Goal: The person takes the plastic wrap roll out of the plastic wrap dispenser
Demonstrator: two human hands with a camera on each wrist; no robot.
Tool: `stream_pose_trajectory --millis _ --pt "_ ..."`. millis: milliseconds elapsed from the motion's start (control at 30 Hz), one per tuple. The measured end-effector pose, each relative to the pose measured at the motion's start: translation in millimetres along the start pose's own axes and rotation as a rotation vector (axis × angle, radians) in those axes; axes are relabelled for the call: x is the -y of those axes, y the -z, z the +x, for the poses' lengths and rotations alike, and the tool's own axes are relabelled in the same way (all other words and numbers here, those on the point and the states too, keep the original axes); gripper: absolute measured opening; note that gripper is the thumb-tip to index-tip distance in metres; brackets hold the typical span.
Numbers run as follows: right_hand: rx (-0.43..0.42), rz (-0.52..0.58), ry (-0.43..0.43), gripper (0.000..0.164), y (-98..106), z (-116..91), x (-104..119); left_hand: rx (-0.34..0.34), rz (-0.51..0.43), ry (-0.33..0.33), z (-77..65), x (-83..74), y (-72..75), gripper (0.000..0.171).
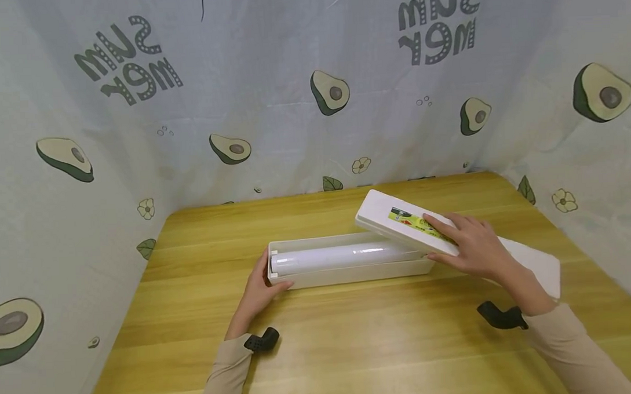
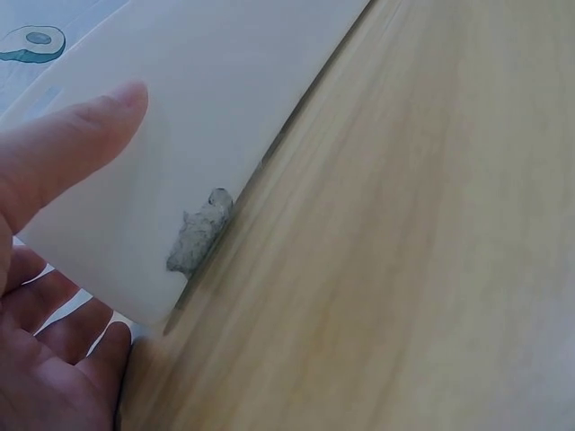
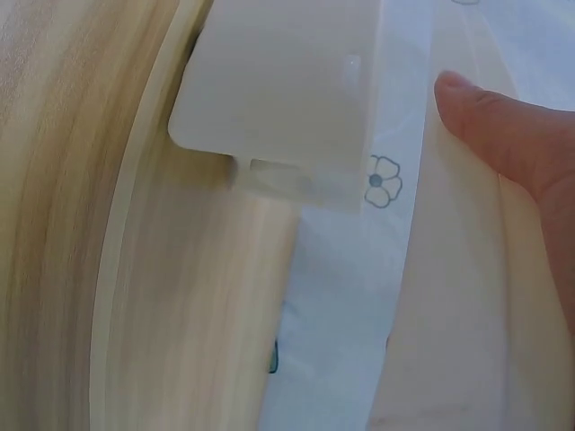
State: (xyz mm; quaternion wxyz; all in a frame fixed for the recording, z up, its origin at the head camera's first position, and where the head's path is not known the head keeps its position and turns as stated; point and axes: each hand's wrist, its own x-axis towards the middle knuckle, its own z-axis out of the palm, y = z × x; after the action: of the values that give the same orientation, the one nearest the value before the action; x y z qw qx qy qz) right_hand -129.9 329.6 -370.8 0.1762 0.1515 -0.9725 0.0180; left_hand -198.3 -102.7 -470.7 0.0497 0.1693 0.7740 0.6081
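On the table sits a long white plastic box (image 1: 355, 275), open at the top, with a glossy white roll (image 1: 323, 259) lying lengthwise inside. My left hand (image 1: 256, 295) grips the box's left end, thumb along the front wall and fingers round the end. In the left wrist view, a torn grey patch (image 2: 199, 233) marks the lower edge of the box. My right hand (image 1: 476, 249) holds the long white lid (image 1: 378, 208) from above, tilted across the box's right end. A yellow-green label (image 1: 412, 221) is on the lid, partly covered by my fingers. The lid hides the roll's right end.
The wood-grain table (image 1: 341, 347) extends around the box. A pale curtain (image 1: 270, 94) printed with avocados, flowers and lettering hangs behind the table and along both sides. Black wrist mounts (image 1: 263, 340) are worn at both cuffs.
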Motion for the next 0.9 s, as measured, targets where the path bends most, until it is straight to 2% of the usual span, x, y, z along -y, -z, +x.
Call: stream_pose_trajectory --millis 233,567,900 --pt "0.022 -0.008 -0.021 0.084 3.2 -3.0 -2.4 0.007 -0.030 0.026 -3.5 1.5 0.0 0.100" --pt "0.000 -0.007 -0.073 0.085 9.2 -13.1 -13.5 0.007 0.002 -0.011 0.9 -1.0 0.3 0.096" --pt "-0.026 -0.031 -0.103 0.084 12.3 -20.4 -21.5 0.006 0.010 0.034 -0.6 1.5 -0.4 0.099"
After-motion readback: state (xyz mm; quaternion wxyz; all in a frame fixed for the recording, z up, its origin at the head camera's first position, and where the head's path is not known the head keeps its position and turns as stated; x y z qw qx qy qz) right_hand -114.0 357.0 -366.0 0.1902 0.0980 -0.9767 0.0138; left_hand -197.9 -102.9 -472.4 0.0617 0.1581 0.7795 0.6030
